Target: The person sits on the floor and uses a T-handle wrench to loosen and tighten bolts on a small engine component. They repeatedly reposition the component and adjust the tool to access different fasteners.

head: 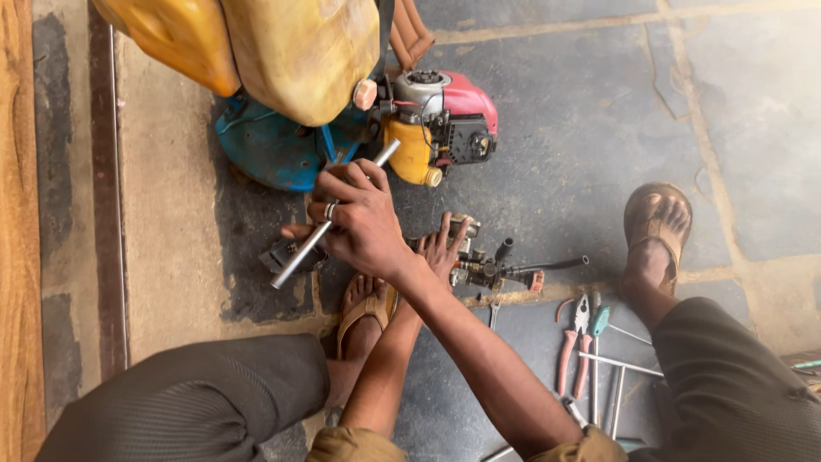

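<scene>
Right hand (363, 218), frame centre, crossed over the left arm. Its forearm ran from the lower right up to the centre, wrist bent, knuckles up. Grip clamped on a metal rod (329, 221); the rod lay diagonal, upper end near the engine (440, 120), lower end at centre-left over the floor (581, 128). Ring on one finger, touching the rod.

Left hand (443, 248) just right of the right wrist, forearm rising from bottom centre under the right arm. Fingers spread and pressed on a small metal pump part (479, 267); grip apart, not clamped on it as far as could be seen. A black hose (552, 265) ran right from the part.

The part sat on the floor, frame centre, between the two sandalled feet (654, 227). A dark block (282, 254) lay under the rod's lower end; contact could not be told.

Upper left: yellow tank (291, 51) over a blue base (274, 150), red-and-yellow engine beside it.

Lower right on the floor: red-handled pliers (573, 346), a teal-handled tool (597, 329), a spanner (494, 312), well apart from both hands.
</scene>
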A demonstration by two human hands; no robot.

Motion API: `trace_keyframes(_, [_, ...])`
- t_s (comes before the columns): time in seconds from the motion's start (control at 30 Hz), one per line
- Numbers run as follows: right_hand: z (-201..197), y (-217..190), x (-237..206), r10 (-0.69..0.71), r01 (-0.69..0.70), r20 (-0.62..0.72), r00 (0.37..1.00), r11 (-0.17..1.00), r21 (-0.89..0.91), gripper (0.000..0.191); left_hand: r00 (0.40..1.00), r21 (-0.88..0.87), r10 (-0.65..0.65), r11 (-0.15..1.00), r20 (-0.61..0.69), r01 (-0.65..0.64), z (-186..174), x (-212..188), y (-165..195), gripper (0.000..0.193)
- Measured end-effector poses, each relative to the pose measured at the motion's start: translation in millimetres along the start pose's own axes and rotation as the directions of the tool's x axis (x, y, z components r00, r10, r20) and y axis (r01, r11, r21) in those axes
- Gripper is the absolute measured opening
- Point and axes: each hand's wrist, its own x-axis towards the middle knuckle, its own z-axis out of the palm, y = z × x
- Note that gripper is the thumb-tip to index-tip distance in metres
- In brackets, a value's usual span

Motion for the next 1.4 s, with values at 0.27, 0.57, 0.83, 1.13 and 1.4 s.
trace_keyframes(0.27, [22,36,-37,0.526,-0.671,0.448,0.722,0.376,0.639,0.059,0.993,-0.018,0.072,0.997,-0.092,-0.074,8,6,-7,0.111])
trace_keyframes(0.57, [46,31,-45,0.730,-0.577,0.246,0.637,0.240,0.781,0.042,1.000,-0.020,0.000,1.000,-0.021,0.000,-6,2,1,0.133])
trace_keyframes(0.83, [30,14,-56,0.655,-0.595,0.202,0.728,0.457,0.661,0.051,0.974,0.370,0.018,0.927,-0.227,0.069,7,5,0,0.105])
trace_keyframes(1.13, [12,39,-48,0.692,-0.880,0.578,0.432,0.181,0.440,0.054,0.989,0.214,-0.024,0.975,-0.143,0.055,12,-2,-4,0.104])
trace_keyframes(1.4, [44,21,-71,0.697,-0.551,0.183,0.693,0.348,0.759,0.026,0.999,0.123,-0.034,0.992,-0.010,0.035,-1,4,-2,0.116])
